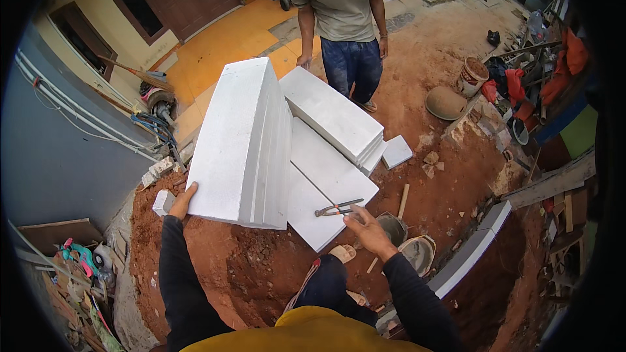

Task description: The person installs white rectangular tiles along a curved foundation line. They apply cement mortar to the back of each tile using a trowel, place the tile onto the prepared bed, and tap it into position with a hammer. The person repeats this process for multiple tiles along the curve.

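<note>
My left hand (181, 202) grips the near left edge of an upright stack of white lightweight blocks (225, 143), thumb against the side face. My right hand (373, 231) is at the near right, fingers closed on one handle of a pair of pincers (336, 208). The pincers are just over a flat white block (332, 186), jaws pointing left and the other handle free. Farther off, more white blocks (336, 111) lie stacked. Across from me a co-worker (339, 19) stands with one hand by the far end of the blocks.
A small white block piece (396, 152) lies right of the stack. Near my right hand are a bucket (417, 254) and a wooden handle (403, 201). A low block wall (473, 248) edges a trench. A basin (445, 103) and debris line the right; a grey wall (72, 143) stands left.
</note>
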Tool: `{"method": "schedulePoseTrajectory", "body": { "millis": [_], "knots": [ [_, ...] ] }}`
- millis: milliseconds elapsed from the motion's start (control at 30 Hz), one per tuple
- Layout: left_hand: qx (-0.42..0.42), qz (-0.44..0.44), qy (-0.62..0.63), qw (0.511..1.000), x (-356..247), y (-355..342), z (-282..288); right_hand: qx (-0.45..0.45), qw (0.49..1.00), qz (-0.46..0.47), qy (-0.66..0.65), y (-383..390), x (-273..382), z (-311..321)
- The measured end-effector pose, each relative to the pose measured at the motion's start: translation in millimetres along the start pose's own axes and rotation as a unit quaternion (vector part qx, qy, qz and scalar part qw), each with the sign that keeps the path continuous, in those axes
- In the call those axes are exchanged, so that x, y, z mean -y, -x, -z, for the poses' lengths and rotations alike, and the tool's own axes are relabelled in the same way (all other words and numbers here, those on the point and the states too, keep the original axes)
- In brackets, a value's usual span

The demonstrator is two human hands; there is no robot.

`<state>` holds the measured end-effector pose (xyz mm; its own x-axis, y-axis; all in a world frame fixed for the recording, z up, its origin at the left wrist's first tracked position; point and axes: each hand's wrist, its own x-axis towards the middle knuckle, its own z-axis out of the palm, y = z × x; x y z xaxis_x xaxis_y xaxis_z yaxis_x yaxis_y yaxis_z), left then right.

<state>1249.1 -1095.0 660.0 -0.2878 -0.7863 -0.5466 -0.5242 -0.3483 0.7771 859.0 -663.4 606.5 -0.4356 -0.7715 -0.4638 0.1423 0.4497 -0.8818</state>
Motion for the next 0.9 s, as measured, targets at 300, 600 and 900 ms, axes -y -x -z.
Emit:
{"method": "schedulePoseTrajectory", "body": {
  "millis": [300,600,900],
  "knots": [
    [0.043,-0.096,-0.062,0.992,13,63,-64,0.223,0.967,-0.066,-0.103,-98,101,-162],
    [-0.004,-0.087,-0.065,0.994,26,69,-93,0.173,0.97,-0.035,-0.17,-111,94,-161],
    [-0.016,-0.095,-0.07,0.993,16,80,-93,0.17,0.968,-0.046,-0.178,-103,101,-163]
  ]
}}
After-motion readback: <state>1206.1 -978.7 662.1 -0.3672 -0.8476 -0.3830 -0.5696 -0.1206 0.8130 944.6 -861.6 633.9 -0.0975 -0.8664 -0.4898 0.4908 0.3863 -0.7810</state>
